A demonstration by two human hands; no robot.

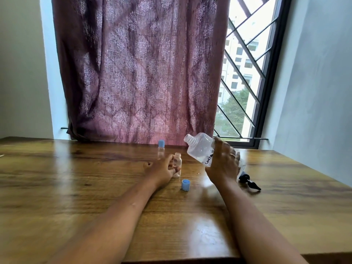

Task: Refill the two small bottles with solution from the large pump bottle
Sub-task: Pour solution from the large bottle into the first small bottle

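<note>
My right hand (223,163) grips the large clear bottle (201,149), held above the table and tilted with its open threaded neck pointing up and left. Clear liquid sits in its lower part. Its black pump head (248,181) lies on the table just right of that hand. My left hand (162,169) holds a small uncapped clear bottle (177,162) standing upright on the table. Its blue cap (185,184) lies open side up in front of it. A second small bottle (161,149) with a blue cap stands behind, near the curtain.
The wooden table (76,187) stretches wide to the left and right. A purple patterned curtain (137,73) hangs behind its far edge, beside a barred window (245,73). Grey walls close in on both sides.
</note>
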